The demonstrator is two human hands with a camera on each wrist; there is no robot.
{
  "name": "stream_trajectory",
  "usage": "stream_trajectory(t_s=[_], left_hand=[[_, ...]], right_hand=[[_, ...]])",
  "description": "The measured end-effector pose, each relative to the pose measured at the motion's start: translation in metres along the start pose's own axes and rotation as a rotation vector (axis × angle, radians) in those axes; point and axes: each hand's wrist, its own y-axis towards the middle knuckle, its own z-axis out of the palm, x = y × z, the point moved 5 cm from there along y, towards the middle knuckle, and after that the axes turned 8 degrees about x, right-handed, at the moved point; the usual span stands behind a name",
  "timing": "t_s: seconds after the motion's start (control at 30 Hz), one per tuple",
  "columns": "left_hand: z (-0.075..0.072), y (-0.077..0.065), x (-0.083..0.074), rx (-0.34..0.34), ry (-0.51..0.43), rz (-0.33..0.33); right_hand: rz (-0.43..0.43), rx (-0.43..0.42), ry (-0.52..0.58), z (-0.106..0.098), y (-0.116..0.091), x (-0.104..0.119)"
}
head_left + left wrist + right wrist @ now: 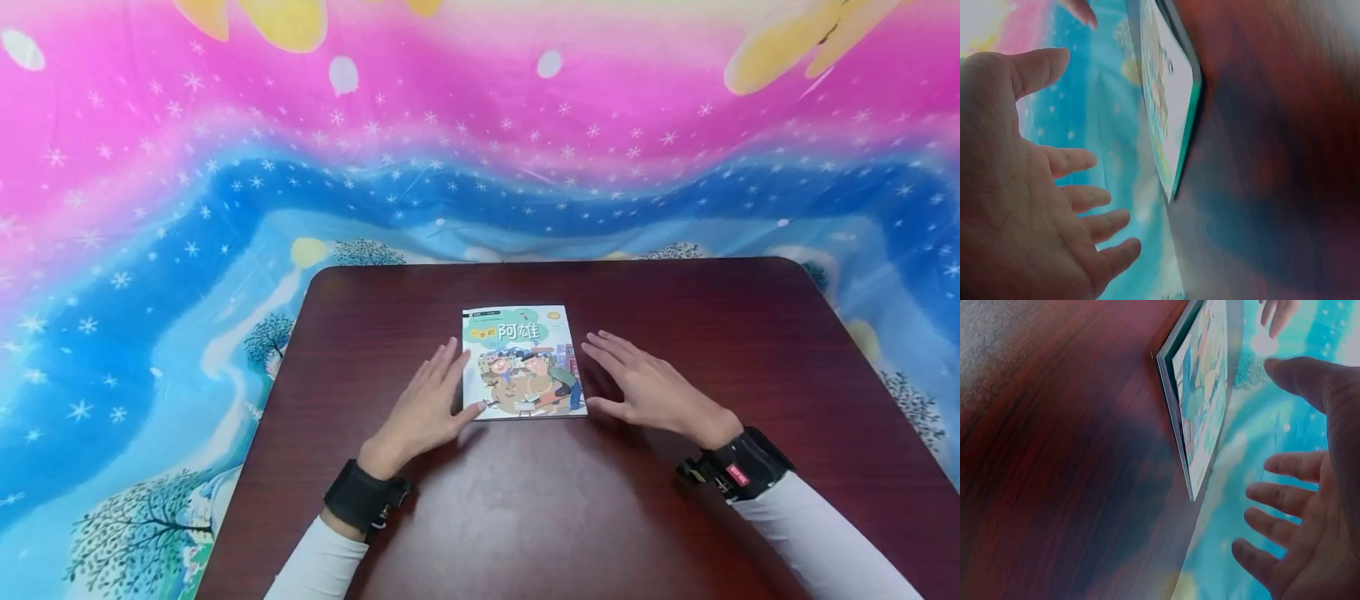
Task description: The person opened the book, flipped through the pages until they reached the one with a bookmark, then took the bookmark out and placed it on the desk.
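Observation:
A thin picture book (522, 361) lies flat on the dark wooden table, its cover showing cartoon figures and Chinese characters. Beside its left edge is my left hand (427, 404), fingers spread and straight, the thumb overlapping the book's lower left corner in the head view. My right hand (645, 383) is just off the right edge, fingers stretched toward the book. In the left wrist view, the left palm (1029, 200) faces the book (1169, 94) with a gap between them. The right wrist view shows the right fingers (1282, 494) likewise apart from the book (1200, 394).
The reddish-brown table (525, 508) has rounded far corners. Behind and around it hangs a colourful cloth (480, 133) with snowflakes, trees and pink and blue bands. Black straps (363, 497) with small cameras circle both wrists, over white sleeves (825, 533).

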Motion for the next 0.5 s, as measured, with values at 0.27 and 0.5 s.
stream_trajectory(t_s=[0.27,0.5], left_hand=[[0.022,0.011,-0.031,0.062,-0.026,0.13],[0.038,0.019,-0.043,0.082,-0.006,0.201]], right_hand=[[-0.105,0.071,-0.005,0.007,0.01,0.014],[-0.182,0.074,0.001,0.017,0.015,0.02]])
